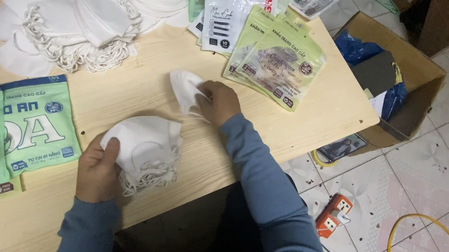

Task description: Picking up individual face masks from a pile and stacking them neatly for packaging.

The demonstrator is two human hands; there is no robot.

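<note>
Head view shows a small stack of white masks near the table's front edge, gripped by the left hand at its 8 o'clock side. The right hand pinches a single white mask at the stack's 1 o'clock. A big mask pile lies at 11 o'clock, green packets farther at 1 o'clock.

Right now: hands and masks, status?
Left hand grips white mask stack. Right hand pinches single mask on table. Nothing between them.
</note>
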